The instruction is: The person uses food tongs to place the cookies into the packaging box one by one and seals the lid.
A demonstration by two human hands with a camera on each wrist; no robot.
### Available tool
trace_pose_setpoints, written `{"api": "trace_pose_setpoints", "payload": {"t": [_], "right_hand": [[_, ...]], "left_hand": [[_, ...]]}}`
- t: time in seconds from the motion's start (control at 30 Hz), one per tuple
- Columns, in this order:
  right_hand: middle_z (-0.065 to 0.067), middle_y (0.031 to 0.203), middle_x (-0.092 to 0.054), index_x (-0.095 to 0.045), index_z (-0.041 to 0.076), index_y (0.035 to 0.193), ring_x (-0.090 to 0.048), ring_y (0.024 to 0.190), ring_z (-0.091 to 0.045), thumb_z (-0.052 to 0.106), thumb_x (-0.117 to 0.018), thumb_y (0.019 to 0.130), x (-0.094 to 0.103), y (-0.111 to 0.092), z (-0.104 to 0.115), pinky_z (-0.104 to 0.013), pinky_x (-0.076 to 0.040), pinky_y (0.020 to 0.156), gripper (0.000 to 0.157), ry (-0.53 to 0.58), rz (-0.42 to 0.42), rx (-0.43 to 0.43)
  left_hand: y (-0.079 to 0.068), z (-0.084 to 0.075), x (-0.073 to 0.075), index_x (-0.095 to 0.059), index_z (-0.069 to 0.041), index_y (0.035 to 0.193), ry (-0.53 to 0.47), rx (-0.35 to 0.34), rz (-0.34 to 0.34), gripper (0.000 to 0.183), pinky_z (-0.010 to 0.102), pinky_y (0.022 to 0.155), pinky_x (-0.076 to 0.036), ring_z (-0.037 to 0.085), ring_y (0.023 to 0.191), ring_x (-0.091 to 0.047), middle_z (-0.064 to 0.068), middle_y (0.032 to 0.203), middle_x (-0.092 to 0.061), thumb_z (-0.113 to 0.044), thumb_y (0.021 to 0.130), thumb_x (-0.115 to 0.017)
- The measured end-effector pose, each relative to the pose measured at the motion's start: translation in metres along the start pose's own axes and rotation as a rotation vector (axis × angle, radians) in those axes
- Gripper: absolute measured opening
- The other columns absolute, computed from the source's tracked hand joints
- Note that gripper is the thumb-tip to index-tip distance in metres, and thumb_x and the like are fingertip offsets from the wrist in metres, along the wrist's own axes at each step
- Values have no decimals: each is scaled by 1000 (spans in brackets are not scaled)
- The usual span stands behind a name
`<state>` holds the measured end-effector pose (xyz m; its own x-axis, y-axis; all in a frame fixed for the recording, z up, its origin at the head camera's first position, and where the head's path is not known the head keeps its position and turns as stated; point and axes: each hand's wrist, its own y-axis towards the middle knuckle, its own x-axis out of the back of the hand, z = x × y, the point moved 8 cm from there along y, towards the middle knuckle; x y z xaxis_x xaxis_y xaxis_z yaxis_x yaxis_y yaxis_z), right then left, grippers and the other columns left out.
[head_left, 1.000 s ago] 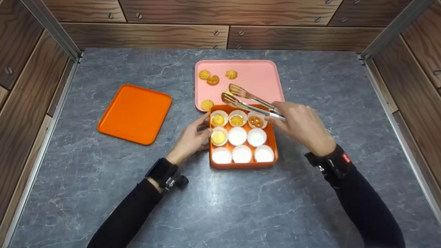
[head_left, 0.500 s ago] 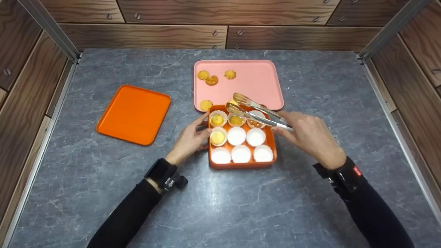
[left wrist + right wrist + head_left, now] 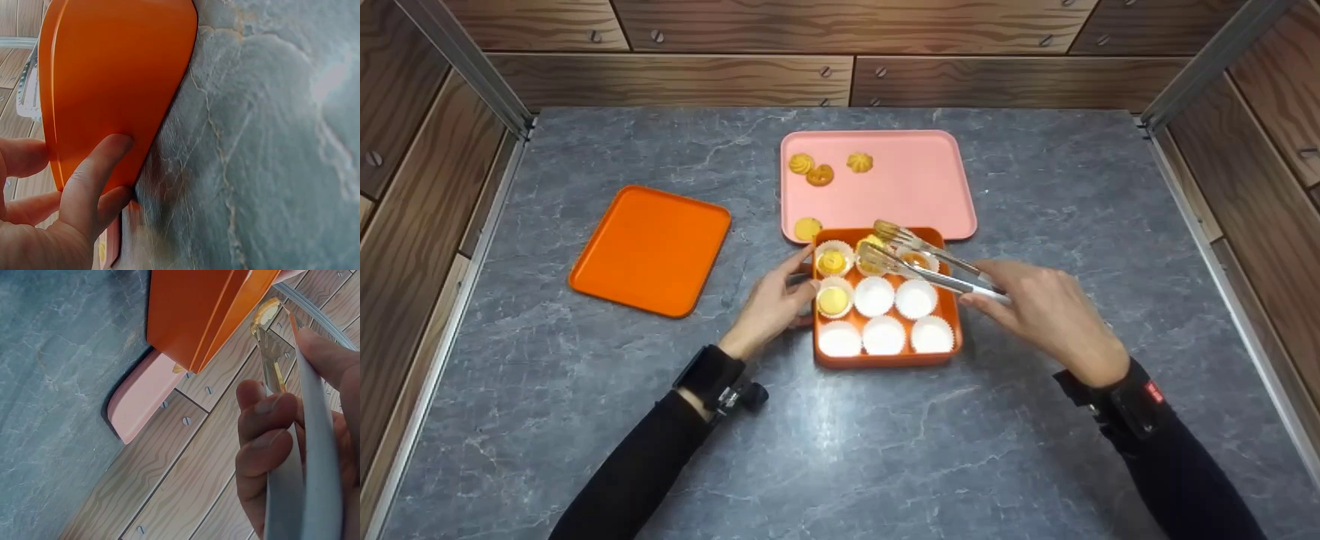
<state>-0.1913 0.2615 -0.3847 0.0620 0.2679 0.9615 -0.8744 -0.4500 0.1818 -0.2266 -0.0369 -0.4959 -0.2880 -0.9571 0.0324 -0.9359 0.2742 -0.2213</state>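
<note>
Taking the orange box (image 3: 889,361) as the middle of the dial in the head view, the left hand (image 3: 769,304) is at 9 o'clock, grasping the box's far left corner, its thumb pressed on the side wall, as the left wrist view shows. The right hand (image 3: 1039,307) is at 3 o'clock, fingers and thumb wrapped around metal tongs (image 3: 941,280), whose tips point toward 10 o'clock. Between those tips a yellow cookie (image 3: 872,241) is pinched above the 12 o'clock paper cup, whose contents are mostly covered; the right wrist view also shows the cookie at the tips. In the box, a swirled cookie (image 3: 832,262) sits in the 11 o'clock cup, a flat round cookie (image 3: 833,301) in the 9 o'clock one, and a pretzel cookie (image 3: 915,259), partly behind the tongs, at 1 o'clock. The other five cups (image 3: 874,297) show their white bottoms. At 12 o'clock beyond the box lies a pink tray (image 3: 915,180); on its own dial, two touching cookies (image 3: 810,169) lie near 10, a ridged cookie (image 3: 859,162) near 11 and a speckled cookie (image 3: 808,228) near 8, beside the box corner. An orange tray (image 3: 651,251) lies well apart at 10 o'clock on the gray table (image 3: 817,442).
</note>
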Motion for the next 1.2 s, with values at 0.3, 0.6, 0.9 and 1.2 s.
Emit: {"api": "trace_pose_setpoints", "payload": {"t": [0.3, 0.6, 0.9, 1.2], "right_hand": [[-4, 91, -72, -69, 11, 133, -57, 63, -12, 39, -77, 93, -2, -11, -2, -31, -52, 51, 50, 19, 51, 20], [0, 84, -68, -71, 11, 130, -54, 62, -9, 39, -78, 93, -1, -17, 0, -30, -51, 50, 47, 6, 51, 69], [0, 83, -69, -73, 9, 125, -56, 62, -9, 38, -79, 92, 0, -21, 3, -32, -51, 48, 45, -15, 54, 99], [-4, 89, -74, -73, 9, 124, -59, 62, -10, 40, -78, 93, -2, -21, 7, -32, -53, 47, 44, -57, 91, 107]], "left_hand": [[0, 1, 0, -34, -24, 163, -10, 14, -5, 68, 40, 79, -66, 30, 115, -67, 15, 147, -48, -9, 101, -58], [0, 1, 0, -34, -25, 163, -2, 14, 6, 69, 42, 80, -65, 29, 115, -67, 14, 149, -47, -11, 101, -59], [-1, -1, 1, -35, -25, 163, -1, 5, -5, 69, 43, 77, -66, 28, 113, -68, 14, 148, -48, -9, 101, -59], [0, 0, 0, -36, -22, 163, -29, 3, -14, 68, 42, 78, -66, 29, 112, -68, 16, 146, -49, -7, 101, -59]]}}
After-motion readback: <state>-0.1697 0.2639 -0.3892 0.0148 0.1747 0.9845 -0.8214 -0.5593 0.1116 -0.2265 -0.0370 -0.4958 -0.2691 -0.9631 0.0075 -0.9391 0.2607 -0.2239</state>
